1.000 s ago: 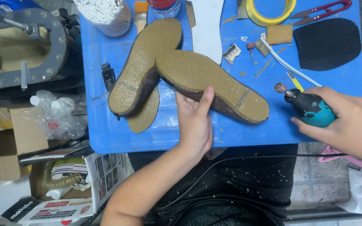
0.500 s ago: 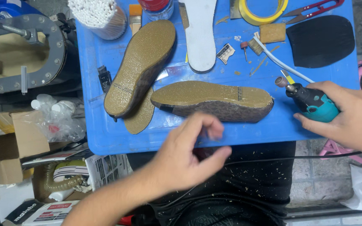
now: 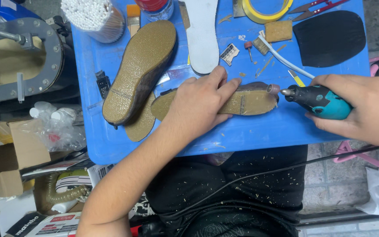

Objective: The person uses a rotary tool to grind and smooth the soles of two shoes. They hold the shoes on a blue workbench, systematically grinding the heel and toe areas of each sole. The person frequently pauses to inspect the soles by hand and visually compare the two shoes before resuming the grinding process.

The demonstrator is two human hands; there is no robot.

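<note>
While pinned on edge at table centre under flat-spread left hand [image 3: 200, 103], shoe [image 3: 224, 102] in edge-grinding step: rotary tool [image 3: 319, 102], fist-gripped by right hand [image 3: 367, 109] at 3 o'clock, tip touching heel; next: steady, light pressure

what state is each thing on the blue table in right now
left hand: pressed flat on the shoe
shoe: on its side, held down
right hand: gripping the rotary tool
rotary tool: tip at the shoe's end
second shoe: sole up, untouched
white insole: lying flat
tape roll: lying flat
</note>
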